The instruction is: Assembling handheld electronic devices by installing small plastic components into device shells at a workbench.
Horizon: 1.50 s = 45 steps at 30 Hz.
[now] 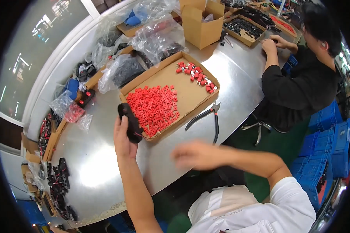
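Note:
My left hand is closed round a long black plastic part, held up beside the near left corner of a shallow cardboard tray. The tray holds a heap of small red plastic pieces on its left. Another group of red pieces with metallic ends lies at its far right. My right hand hovers near the table's front edge, smeared by motion; whether anything is in its fingers cannot be made out. Cutting pliers with black handles lie spread on the table, just beyond my right hand.
The metal table curves along a window wall. Clear plastic bags and an upright cardboard box crowd the back. Black parts line the left edge. At right sits another person, with blue crates behind.

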Available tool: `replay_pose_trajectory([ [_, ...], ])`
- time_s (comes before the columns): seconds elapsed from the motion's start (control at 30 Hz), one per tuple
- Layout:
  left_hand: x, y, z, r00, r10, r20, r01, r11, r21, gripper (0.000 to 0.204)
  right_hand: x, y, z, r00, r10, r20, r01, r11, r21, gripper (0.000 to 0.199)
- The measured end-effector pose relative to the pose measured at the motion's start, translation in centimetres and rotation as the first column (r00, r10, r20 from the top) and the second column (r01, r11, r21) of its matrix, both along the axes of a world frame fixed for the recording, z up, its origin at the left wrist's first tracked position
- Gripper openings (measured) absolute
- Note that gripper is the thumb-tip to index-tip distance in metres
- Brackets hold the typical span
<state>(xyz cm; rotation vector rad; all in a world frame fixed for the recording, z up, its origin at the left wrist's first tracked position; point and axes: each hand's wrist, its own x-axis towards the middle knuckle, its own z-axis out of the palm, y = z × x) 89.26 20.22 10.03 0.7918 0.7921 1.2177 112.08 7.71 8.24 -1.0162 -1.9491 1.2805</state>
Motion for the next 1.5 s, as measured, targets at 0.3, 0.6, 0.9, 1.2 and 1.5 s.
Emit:
replay_pose_trajectory([
  [0.3, -3.0, 1.4, -0.5, 0.881, -0.341, -0.328, 0.323, 0.940, -0.110, 0.045, 6.4, 17.4, -2.7, 0.638, -0.704, 0.313, 0.456, 0.672, 0.583, 0.032],
  [0.6, -3.9, 1.8, -1.3, 0.770, -0.364, -0.524, 0.450, 0.892, 0.040, 0.078, 4.7, 21.0, -5.0, 0.398, -0.749, 0.530, 0.285, 0.650, 0.705, 0.019],
  [0.9, -1.2, -0.1, -0.5, 0.780, -0.223, -0.584, 0.394, 0.901, 0.182, 0.075, 4.1, 14.4, -0.9, 0.802, -0.590, -0.087, 0.596, 0.801, 0.057, 0.030],
  [1.2, 2.6, -2.6, -1.2, 0.840, -0.324, -0.435, 0.413, 0.902, 0.126, 0.062, 0.1, 3.7, -2.8, 0.593, -0.508, -0.625, 0.350, 0.861, -0.368, 0.023],
  [1.5, 4.3, -12.2, -3.0, 0.962, -0.212, 0.175, 0.232, 0.968, -0.099, 0.060, 0.7, -1.2, -1.1, 0.667, -0.363, -0.651, 0.319, 0.928, -0.192, 0.024],
])
